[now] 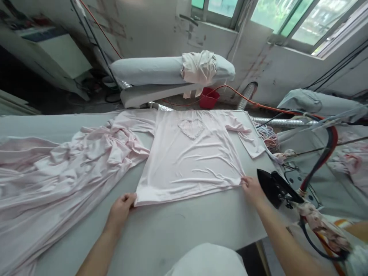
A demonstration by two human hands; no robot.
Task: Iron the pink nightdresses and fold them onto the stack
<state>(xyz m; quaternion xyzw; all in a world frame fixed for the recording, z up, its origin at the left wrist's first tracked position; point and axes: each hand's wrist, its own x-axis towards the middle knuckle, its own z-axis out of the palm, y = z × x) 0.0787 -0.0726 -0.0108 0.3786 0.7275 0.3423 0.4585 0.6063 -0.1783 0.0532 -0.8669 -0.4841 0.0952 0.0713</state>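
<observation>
A pale pink long-sleeved shirt [184,161] with a heart-shaped trim on its chest lies spread on the padded ironing table [184,237], its hem toward me. My left hand [122,209] pinches the hem's left corner. At the right corner, my right hand [251,188] has its fingers closed on the hem. Soft creases run across the lower half of the fabric. Just right of my right hand stands a black iron [274,189], tilted, with a thick hose and cord. The shirt's right sleeve [250,140] is bent outward.
Crumpled pink garments [80,165] cover the left of the table. Behind it is a padded sleeve board [149,71] with a bunched cloth [199,67], and a red bucket [209,99]. An orange hose [258,103] crosses the right side above a bundle of cords [267,136].
</observation>
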